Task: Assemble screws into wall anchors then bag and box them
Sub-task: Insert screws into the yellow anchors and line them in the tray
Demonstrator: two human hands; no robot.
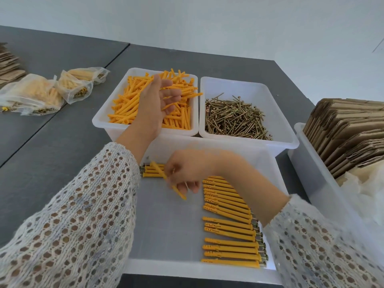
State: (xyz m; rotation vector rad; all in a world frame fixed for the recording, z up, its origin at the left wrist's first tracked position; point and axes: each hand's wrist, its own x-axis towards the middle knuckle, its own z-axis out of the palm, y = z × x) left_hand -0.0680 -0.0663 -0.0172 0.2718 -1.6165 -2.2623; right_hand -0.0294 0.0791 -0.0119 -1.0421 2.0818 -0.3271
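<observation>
We see one slim orange plastic wall anchor (166, 178) lying diagonally, its long axis running from upper left to lower right, above the near translucent white plastic tray (158, 267). Our right hand (187, 173) pinches it mid-length with curled fingers. Our left hand (158, 98) hovers palm-up, fingers relaxed, over the white bin of loose orange anchors (124, 104), several anchors resting against its fingers. Assembled orange anchors with brass screw heads (230, 231) lie in a column in the near tray, tips pointing left. The bin of brass-coloured screws (234, 119) stands just beside the anchor bin.
</observation>
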